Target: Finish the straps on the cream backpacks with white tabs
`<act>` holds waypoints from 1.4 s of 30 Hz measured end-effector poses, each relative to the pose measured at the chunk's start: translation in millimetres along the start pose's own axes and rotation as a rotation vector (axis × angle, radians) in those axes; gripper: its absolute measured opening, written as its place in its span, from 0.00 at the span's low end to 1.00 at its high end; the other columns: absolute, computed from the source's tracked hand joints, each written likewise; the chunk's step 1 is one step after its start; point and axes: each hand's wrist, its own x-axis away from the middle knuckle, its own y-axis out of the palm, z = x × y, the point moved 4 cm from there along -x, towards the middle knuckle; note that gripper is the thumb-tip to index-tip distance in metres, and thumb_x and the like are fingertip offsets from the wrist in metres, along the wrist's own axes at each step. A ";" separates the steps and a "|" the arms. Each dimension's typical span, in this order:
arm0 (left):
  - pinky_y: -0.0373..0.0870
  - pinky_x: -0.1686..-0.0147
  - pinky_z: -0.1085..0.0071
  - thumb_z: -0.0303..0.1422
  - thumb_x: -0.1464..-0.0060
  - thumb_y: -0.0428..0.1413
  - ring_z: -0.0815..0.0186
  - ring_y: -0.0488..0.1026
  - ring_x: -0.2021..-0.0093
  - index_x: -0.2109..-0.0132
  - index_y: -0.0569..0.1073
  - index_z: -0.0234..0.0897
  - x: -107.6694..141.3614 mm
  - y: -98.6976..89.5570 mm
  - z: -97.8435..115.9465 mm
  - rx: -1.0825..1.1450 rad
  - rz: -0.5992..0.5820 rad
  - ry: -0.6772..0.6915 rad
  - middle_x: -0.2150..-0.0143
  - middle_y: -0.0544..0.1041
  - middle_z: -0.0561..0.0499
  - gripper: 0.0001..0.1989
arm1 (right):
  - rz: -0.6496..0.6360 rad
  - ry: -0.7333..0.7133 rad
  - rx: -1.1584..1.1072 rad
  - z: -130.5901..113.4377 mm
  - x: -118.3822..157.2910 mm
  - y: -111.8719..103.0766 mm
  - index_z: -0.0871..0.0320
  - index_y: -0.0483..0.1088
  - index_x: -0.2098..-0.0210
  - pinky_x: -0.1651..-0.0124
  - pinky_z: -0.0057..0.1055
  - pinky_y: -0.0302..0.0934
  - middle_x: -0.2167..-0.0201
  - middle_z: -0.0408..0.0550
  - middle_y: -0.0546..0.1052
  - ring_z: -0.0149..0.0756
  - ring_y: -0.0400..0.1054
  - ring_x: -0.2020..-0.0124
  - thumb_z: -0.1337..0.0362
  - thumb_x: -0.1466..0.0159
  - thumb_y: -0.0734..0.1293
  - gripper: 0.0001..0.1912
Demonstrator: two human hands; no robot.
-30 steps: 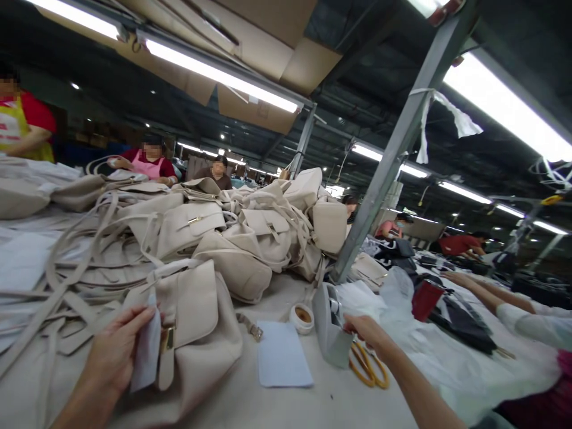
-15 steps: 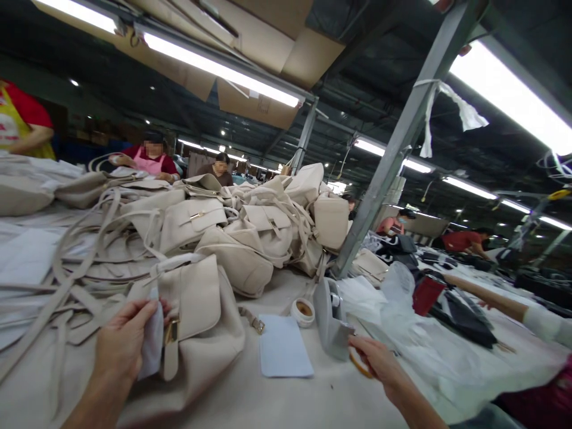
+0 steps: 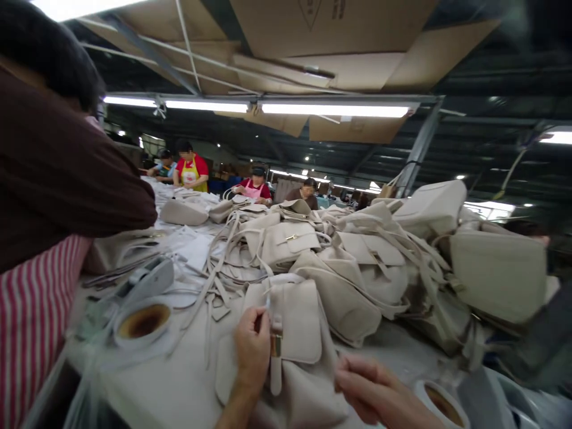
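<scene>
A beige flap-top bag (image 3: 299, 322) with a gold clasp (image 3: 276, 345) lies in front of me, its flap down. Beside the clasp, my left hand (image 3: 252, 348) is closed, with a pale sliver of a white sheet (image 3: 268, 302) showing above its fingertips; the rest of the sheet is hidden. My right hand (image 3: 379, 387) hovers to the right of the bag's lower part, fingers pinched together and slightly blurred. Whatever may be between those fingers cannot be made out.
A heap of beige bags (image 3: 348, 256) with straps stands behind. Tape rolls lie at left (image 3: 143, 322) and lower right (image 3: 440, 405). A tape dispenser (image 3: 149, 280) is at left. A co-worker in a dark sleeve (image 3: 75, 173) leans in close; other people work farther back.
My view has swung left, bringing the near co-worker in. The white sheet in my left hand is now mostly hidden. The orange ring at my right hand no longer shows; that hand is nearer the bag.
</scene>
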 end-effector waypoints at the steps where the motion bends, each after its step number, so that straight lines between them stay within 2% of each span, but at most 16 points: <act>1: 0.67 0.70 0.72 0.33 0.47 0.52 0.65 0.72 0.72 0.71 0.74 0.38 1.0 -1.5 1.7 -0.050 0.003 0.052 0.74 0.75 0.52 0.08 | -0.065 -0.041 0.020 -19.5 -16.7 17.3 0.58 0.69 0.78 0.77 0.28 0.39 0.85 0.36 0.58 0.26 0.46 0.82 0.49 0.50 0.70 0.17; 3: 0.65 0.69 0.73 0.32 0.45 0.51 0.66 0.71 0.72 0.70 0.74 0.38 3.1 -3.7 5.0 -0.133 -0.003 0.137 0.74 0.75 0.52 0.09 | -0.169 -0.119 0.039 -48.3 -48.6 44.8 0.58 0.67 0.79 0.78 0.27 0.39 0.86 0.36 0.58 0.25 0.47 0.83 0.54 0.48 0.67 0.14; 6: 0.64 0.72 0.74 0.32 0.43 0.51 0.67 0.70 0.73 0.71 0.72 0.38 5.6 -5.3 6.7 -0.206 -0.003 0.223 0.75 0.73 0.53 0.10 | -0.252 -0.138 0.119 -63.5 -89.1 67.4 0.57 0.63 0.83 0.81 0.27 0.38 0.87 0.35 0.59 0.24 0.47 0.85 0.59 0.46 0.64 0.13; 10: 0.64 0.72 0.75 0.27 0.43 0.49 0.68 0.71 0.74 0.71 0.71 0.39 8.9 -5.4 3.9 -0.253 0.007 0.330 0.75 0.73 0.53 0.10 | -0.170 -0.062 0.267 -58.5 -120.7 70.0 0.57 0.63 0.84 0.83 0.27 0.34 0.89 0.35 0.59 0.23 0.45 0.88 0.68 0.46 0.62 0.11; 13: 0.65 0.72 0.75 0.27 0.43 0.49 0.68 0.72 0.73 0.70 0.71 0.39 12.1 -5.2 0.2 -0.267 0.008 0.376 0.75 0.74 0.53 0.10 | -0.150 -0.034 0.302 -55.2 -127.8 68.1 0.58 0.64 0.87 0.84 0.27 0.33 0.92 0.35 0.57 0.23 0.44 0.89 0.72 0.48 0.61 0.12; 16: 0.66 0.71 0.74 0.29 0.41 0.48 0.67 0.73 0.73 0.68 0.73 0.38 12.9 -6.4 -1.4 -0.238 0.011 0.348 0.74 0.75 0.52 0.10 | -0.134 -0.018 0.311 -54.3 -128.3 66.6 0.58 0.63 0.88 0.85 0.26 0.33 0.93 0.35 0.56 0.23 0.43 0.90 0.73 0.48 0.62 0.14; 19: 0.70 0.64 0.71 0.31 0.42 0.48 0.64 0.76 0.66 0.59 0.76 0.38 9.0 -9.3 4.3 -0.134 -0.026 0.279 0.66 0.79 0.48 0.12 | -0.126 -0.010 0.285 -53.1 -126.9 65.4 0.58 0.64 0.88 0.85 0.25 0.33 0.93 0.35 0.56 0.22 0.44 0.90 0.71 0.47 0.64 0.14; 21: 0.70 0.64 0.70 0.32 0.43 0.49 0.63 0.75 0.65 0.60 0.77 0.38 3.8 -11.3 9.4 -0.042 -0.087 0.166 0.66 0.79 0.47 0.12 | -0.130 0.008 0.247 -49.9 -125.8 63.9 0.59 0.66 0.86 0.86 0.24 0.33 0.92 0.35 0.58 0.22 0.44 0.90 0.67 0.45 0.66 0.14; 24: 0.64 0.79 0.74 0.38 0.49 0.54 0.67 0.69 0.78 0.71 0.74 0.36 -2.5 -13.1 8.7 0.165 -0.161 -0.204 0.78 0.73 0.52 0.10 | -0.143 0.075 0.134 -41.7 -124.5 61.8 0.60 0.71 0.79 0.87 0.21 0.36 0.89 0.35 0.61 0.21 0.45 0.90 0.60 0.40 0.65 0.14; 26: 0.56 0.85 0.77 0.41 0.55 0.59 0.71 0.62 0.83 0.73 0.71 0.36 -2.0 -11.5 5.4 0.331 -0.183 -0.447 0.82 0.69 0.56 0.12 | -0.153 0.144 0.020 -36.0 -124.6 62.0 0.61 0.72 0.75 0.87 0.19 0.38 0.88 0.35 0.61 0.20 0.45 0.90 0.58 0.36 0.62 0.16; 29: 0.53 0.87 0.79 0.42 0.64 0.63 0.74 0.59 0.86 0.73 0.68 0.36 2.3 -5.8 1.5 0.514 -0.199 -0.630 0.84 0.68 0.57 0.16 | -0.172 0.252 -0.143 -30.3 -127.3 66.6 0.61 0.69 0.74 0.86 0.17 0.40 0.86 0.34 0.60 0.18 0.44 0.90 0.60 0.34 0.59 0.16; 33: 0.53 0.87 0.79 0.43 0.69 0.65 0.75 0.59 0.87 0.74 0.65 0.38 6.9 -1.0 -3.4 0.620 -0.168 -0.701 0.86 0.68 0.57 0.20 | -0.153 0.270 -0.311 -28.8 -133.2 74.5 0.60 0.64 0.74 0.84 0.16 0.41 0.84 0.33 0.59 0.17 0.44 0.89 0.62 0.34 0.58 0.14; 36: 0.54 0.87 0.79 0.42 0.71 0.66 0.75 0.60 0.86 0.74 0.65 0.37 5.9 -1.8 -5.1 0.645 -0.132 -0.727 0.84 0.70 0.57 0.21 | -0.040 0.148 -0.386 -26.6 -133.7 72.3 0.59 0.65 0.70 0.83 0.16 0.39 0.83 0.33 0.61 0.18 0.44 0.88 0.64 0.38 0.63 0.06; 38: 0.54 0.87 0.80 0.42 0.71 0.66 0.75 0.61 0.86 0.74 0.65 0.37 4.5 -3.2 -5.1 0.648 -0.110 -0.725 0.83 0.71 0.56 0.21 | 0.051 0.037 -0.414 -24.0 -129.6 67.1 0.57 0.64 0.69 0.83 0.18 0.36 0.83 0.32 0.61 0.18 0.43 0.87 0.62 0.43 0.68 0.08; 40: 0.55 0.87 0.79 0.42 0.69 0.66 0.74 0.62 0.85 0.73 0.66 0.37 4.2 -3.8 -5.1 0.636 -0.094 -0.703 0.82 0.71 0.56 0.20 | 0.119 -0.077 -0.349 -22.4 -122.3 62.7 0.56 0.66 0.72 0.83 0.21 0.35 0.85 0.31 0.58 0.20 0.43 0.86 0.59 0.48 0.72 0.12; 42: 0.57 0.86 0.78 0.43 0.66 0.65 0.73 0.62 0.84 0.73 0.66 0.37 5.1 -3.5 -5.1 0.608 -0.090 -0.651 0.81 0.70 0.56 0.19 | 0.141 -0.155 -0.202 -22.4 -114.0 63.6 0.57 0.68 0.76 0.82 0.23 0.39 0.86 0.33 0.57 0.22 0.46 0.84 0.57 0.51 0.73 0.13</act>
